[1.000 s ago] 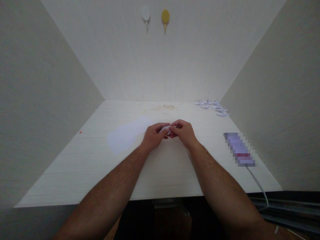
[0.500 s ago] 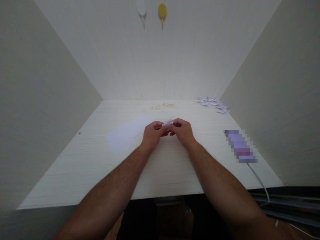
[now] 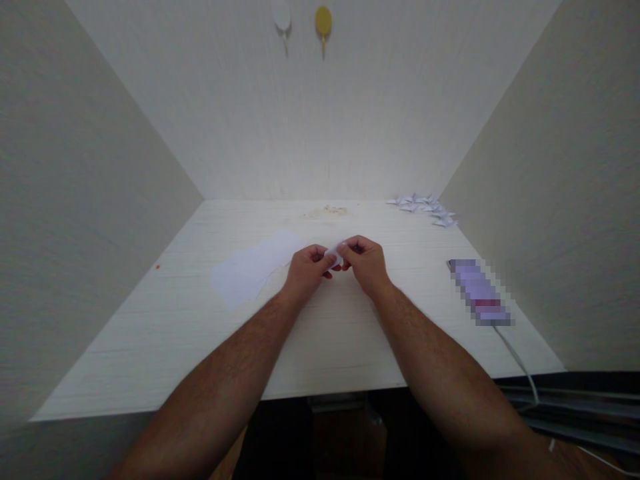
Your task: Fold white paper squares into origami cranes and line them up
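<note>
White, thin sheets of loose paper (image 3: pixel 245 270) lie spread over the pale wood-grained worktop (image 3: pixel 340 340); a careless sweep of the arm could drag or crease them. The left hand (image 3: pixel 306 272) pinches a small, folded white paper piece (image 3: pixel 332 252), which sits between both hands near the middle. From where I stand, uneven thumb pressure might skew a crease. The right hand (image 3: pixel 367 260) is clamped on the other end, and too hard a pull there could tear it. Farther right, pointed white folded-paper shapes (image 3: pixel 411 208) crowd the back corner, where a knock could scatter them.

I can't count the sheets. Fingers cover most of the folded piece, so its form escapes me. The flat, purplish rectangular object (image 3: pixel 480 293) is blurred into blocks, its pale cable (image 3: pixel 515 360) dropping past the front edge.
</note>
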Demonstrator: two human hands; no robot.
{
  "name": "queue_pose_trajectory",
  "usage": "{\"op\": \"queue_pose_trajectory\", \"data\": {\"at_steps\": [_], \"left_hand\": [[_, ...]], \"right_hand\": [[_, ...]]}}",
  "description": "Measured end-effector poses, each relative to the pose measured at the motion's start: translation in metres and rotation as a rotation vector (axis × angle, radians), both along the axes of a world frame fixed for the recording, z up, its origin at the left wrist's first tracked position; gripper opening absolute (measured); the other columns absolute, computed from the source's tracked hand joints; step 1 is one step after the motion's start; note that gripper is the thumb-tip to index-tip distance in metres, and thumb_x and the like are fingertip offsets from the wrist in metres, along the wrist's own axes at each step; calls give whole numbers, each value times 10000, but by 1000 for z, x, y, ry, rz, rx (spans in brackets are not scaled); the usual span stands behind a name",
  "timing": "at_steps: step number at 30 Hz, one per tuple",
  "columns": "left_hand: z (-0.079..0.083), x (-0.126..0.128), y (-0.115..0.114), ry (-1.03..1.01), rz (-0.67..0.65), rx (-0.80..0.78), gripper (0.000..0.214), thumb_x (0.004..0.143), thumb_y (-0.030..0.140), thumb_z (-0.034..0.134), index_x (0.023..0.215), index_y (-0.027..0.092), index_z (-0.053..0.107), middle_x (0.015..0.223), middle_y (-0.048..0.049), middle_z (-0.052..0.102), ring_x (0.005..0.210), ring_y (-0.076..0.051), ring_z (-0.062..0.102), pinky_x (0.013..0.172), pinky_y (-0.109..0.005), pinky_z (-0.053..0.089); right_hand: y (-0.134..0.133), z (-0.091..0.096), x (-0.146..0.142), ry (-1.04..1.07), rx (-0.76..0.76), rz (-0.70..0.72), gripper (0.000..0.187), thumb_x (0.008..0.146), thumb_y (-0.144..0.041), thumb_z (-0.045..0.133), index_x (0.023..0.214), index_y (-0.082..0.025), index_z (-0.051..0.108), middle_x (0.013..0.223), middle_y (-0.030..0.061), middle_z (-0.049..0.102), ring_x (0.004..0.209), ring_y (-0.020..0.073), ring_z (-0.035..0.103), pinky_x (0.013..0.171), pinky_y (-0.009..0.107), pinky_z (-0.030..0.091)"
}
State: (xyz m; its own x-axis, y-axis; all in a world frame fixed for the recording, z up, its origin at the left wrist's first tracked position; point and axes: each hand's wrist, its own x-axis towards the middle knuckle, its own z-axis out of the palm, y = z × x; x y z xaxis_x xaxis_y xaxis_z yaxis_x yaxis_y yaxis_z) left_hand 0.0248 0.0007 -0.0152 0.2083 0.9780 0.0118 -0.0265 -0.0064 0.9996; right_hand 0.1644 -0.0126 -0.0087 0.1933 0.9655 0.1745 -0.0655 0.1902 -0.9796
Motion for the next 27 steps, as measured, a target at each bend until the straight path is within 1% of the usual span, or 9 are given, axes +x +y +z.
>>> {"op": "queue_pose_trajectory", "data": {"at_steps": [4,7,10,12,14,17,19,23,27], "left_hand": [[2,1,-1,-3,-15,8,269,712,370,739,729,136,607,675,-68,706,608,-164,659,522,-249,483],[4,1,-3,-7,-18,6,242,723,350,723,739,137,609,660,-59,702,586,-151,645,517,-246,479],[4,0,-3,12,-12,-18,215,720,322,716,741,137,609,644,-52,698,539,-130,613,506,-240,467],[3,-1,-3,6,-4,-18,214,723,325,711,752,137,614,650,-55,702,535,-127,607,507,-241,466],[2,-1,-2,-14,5,-10,230,728,344,712,765,136,622,660,-59,704,558,-135,620,515,-244,471],[2,0,-2,-10,13,3,274,732,390,722,758,135,627,663,-62,701,575,-140,630,518,-243,477],[3,0,-3,7,13,14,298,729,413,730,739,135,622,659,-62,697,572,-138,627,513,-240,477],[5,2,-4,6,3,14,271,716,374,743,717,141,603,645,-56,690,571,-138,627,505,-234,475],[4,3,-4,10,17,25,253,713,356,740,724,141,609,645,-52,689,566,-139,628,506,-238,478]], "right_hand": [[-1,1,-1,2,9,-12,172,695,-318,725,672,-190,613,519,-44,594,430,92,535,418,212,415],[-1,2,-1,7,46,-40,187,715,-339,718,680,-188,614,490,-55,567,417,85,512,415,206,394],[2,3,3,79,95,-133,210,766,-383,680,718,-192,607,463,-71,523,404,77,469,420,207,384],[4,3,7,117,89,-180,226,773,-404,672,730,-196,594,468,-77,509,402,74,449,421,209,385],[4,3,8,106,56,-156,232,747,-403,696,740,-197,590,483,-78,514,400,73,445,412,210,381],[2,3,6,25,29,-28,247,670,-360,760,772,-197,605,556,-68,569,420,75,474,402,210,379],[0,4,3,-37,26,27,233,650,-334,771,751,-194,614,577,-61,583,438,79,489,400,209,377],[-2,4,1,-87,22,-26,188,735,-336,694,660,-182,617,488,-55,534,414,76,450,397,211,350],[-1,4,1,-61,35,-73,212,787,-354,639,669,-180,615,451,-59,496,402,77,436,393,211,342]]}}
